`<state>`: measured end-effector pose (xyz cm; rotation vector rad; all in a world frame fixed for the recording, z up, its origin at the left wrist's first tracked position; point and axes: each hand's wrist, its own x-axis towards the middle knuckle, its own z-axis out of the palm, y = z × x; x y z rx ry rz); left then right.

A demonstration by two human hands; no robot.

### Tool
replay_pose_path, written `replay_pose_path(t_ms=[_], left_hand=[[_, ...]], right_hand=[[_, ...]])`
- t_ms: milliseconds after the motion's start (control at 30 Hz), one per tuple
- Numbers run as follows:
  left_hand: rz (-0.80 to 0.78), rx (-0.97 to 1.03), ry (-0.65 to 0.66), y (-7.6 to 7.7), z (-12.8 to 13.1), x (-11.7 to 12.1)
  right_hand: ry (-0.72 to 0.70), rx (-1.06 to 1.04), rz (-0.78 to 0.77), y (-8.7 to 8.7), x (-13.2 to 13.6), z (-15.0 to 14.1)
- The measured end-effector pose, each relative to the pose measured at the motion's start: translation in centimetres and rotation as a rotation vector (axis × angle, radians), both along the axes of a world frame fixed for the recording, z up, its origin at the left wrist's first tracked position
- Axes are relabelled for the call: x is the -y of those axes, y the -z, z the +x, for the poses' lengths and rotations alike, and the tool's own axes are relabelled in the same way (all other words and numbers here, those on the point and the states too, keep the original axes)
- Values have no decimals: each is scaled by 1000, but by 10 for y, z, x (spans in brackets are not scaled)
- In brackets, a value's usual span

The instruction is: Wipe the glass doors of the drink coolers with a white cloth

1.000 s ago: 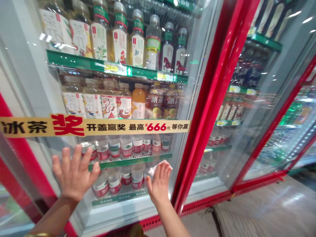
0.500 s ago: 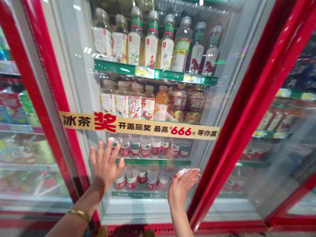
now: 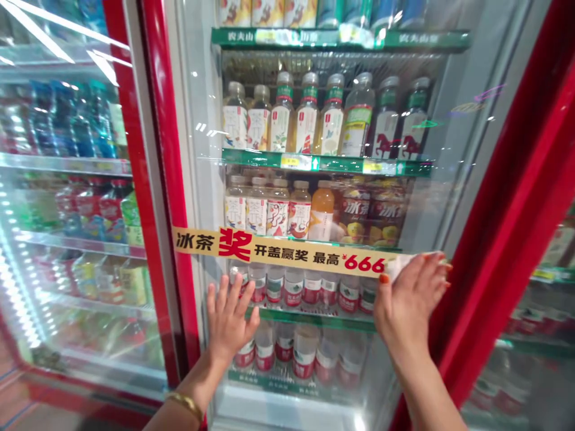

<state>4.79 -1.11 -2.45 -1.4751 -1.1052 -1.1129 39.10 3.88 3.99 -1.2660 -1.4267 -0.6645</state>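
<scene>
My left hand (image 3: 230,320) lies flat on the glass door of a drinks fridge (image 3: 314,114), fingers spread, just below a yellow paper banner (image 3: 278,252). The hand holds nothing. My right hand (image 3: 409,305) presses a white tissue or cloth (image 3: 398,267) against the glass at the banner's right end, covering the last characters. Behind the glass, bottled water (image 3: 305,353) stands on the lower shelves. Bottled teas (image 3: 278,209) fill the shelves above the banner. A gold bangle (image 3: 185,406) circles my left wrist.
A red door frame (image 3: 168,179) runs along the left side of this door, and a wider red frame (image 3: 507,239) stands at the right. Another lit fridge (image 3: 67,161) with bottled drinks stands to the left. Green shelf edges (image 3: 326,163) cross behind the glass.
The view has turned left and moved nearer the door. My right hand has moved up to the banner's right end with the white tissue, and my left hand stays flat on the glass.
</scene>
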Motion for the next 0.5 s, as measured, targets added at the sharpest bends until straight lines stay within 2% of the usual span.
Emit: replay_pose_path(t_ms=[33,100,167,233,333,433,500], left_hand=[[1,3,3,-1,0,1],[2,9,8,-2,1,2],[3,15,12,-3,1,2],[2,21,16,-4,1,1],[9,29,22,-2,4,-1],[13,55,51,1,6,4],[-28,77,78,-4,3,13]], right_hand=[[-8,-11,10,-9,-1,-3],[-64,116,32,-18,2,-24],[-145,352,77,-16,9,-49],[-187,522,138,-13,14,-62],[-123,466,159,-26,10,-45],[-59,290,130,-56,1,-14],[-60,245,146,-72,0,-7]])
